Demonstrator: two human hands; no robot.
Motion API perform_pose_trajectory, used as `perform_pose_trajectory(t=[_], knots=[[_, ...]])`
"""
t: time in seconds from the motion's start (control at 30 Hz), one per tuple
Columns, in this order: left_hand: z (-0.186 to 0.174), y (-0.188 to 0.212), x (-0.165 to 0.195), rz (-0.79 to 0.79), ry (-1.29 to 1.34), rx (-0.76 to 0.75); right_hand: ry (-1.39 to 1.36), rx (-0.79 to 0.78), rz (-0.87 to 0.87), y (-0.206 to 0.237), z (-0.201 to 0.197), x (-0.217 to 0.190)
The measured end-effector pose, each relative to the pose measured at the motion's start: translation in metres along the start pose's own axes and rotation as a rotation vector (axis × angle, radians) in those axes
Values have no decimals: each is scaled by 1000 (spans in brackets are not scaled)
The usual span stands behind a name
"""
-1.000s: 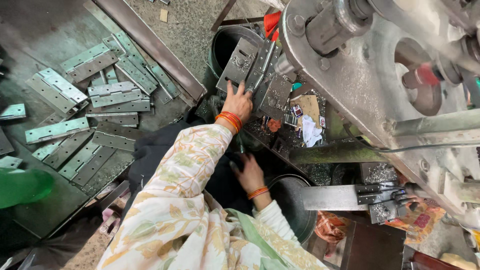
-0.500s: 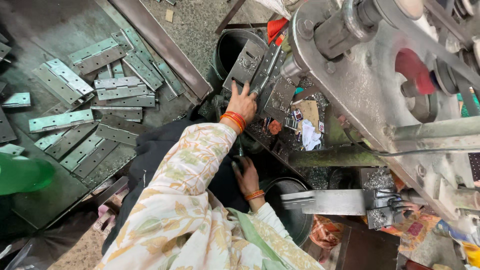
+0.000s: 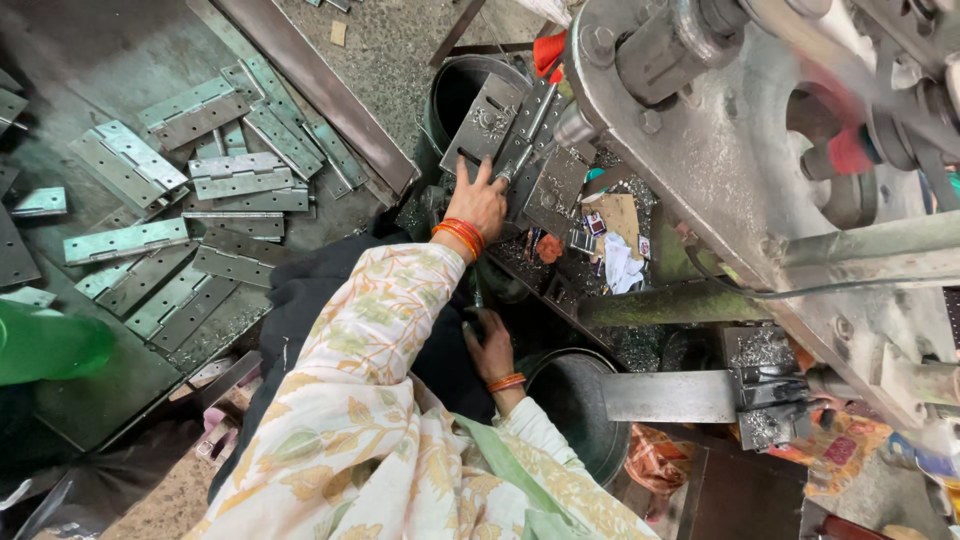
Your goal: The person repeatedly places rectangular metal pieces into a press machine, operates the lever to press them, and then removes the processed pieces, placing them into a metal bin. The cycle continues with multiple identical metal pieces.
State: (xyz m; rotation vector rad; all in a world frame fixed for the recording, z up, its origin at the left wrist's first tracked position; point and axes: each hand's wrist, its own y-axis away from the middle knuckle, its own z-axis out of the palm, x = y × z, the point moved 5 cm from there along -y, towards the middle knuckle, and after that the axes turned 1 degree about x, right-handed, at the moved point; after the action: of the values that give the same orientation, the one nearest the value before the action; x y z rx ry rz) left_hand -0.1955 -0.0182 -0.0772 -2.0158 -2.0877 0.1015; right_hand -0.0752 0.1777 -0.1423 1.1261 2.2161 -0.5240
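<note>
Hinges (image 3: 130,240) lie heaped flat on the dark sheet at the far left, sitting slightly further left and lower in view than half a second ago, as the camera has shifted. Next, the left hand (image 3: 478,200) is spread, fingers resting on the open metal hinge (image 3: 495,125) under the press, same contact as before. Lower down, the right hand (image 3: 490,345) is curled near the dark bucket (image 3: 575,400); what it grips cannot be told. Rightmost, the grey press machine (image 3: 720,170) looms larger than earlier.

Loose hinges (image 3: 160,215) heaped left; green bottle (image 3: 50,345); dark bucket (image 3: 580,405) below.
</note>
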Motion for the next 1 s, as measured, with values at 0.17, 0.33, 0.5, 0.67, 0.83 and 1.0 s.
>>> perform_pose_trajectory(t=[0.17, 0.33, 0.5, 0.67, 0.83, 1.0], knots=[[3, -5, 0, -30, -3, -62, 212, -97, -19, -25, -14, -1], [6, -29, -5, -71, -16, -75, 298, -200, -21, -61, -46, -3], [10, -45, -8, -76, 22, -37, 232, -129, 80, -32, -25, -13], [11, -37, -14, -88, 54, 82, 164, -78, 68, -4, -1, -8], [8, -28, -7, -81, 26, 39, 169, -113, 94, -11, -6, -3], [3, -40, -4, -39, 4, 59, 265, -190, 50, -49, -34, 4]])
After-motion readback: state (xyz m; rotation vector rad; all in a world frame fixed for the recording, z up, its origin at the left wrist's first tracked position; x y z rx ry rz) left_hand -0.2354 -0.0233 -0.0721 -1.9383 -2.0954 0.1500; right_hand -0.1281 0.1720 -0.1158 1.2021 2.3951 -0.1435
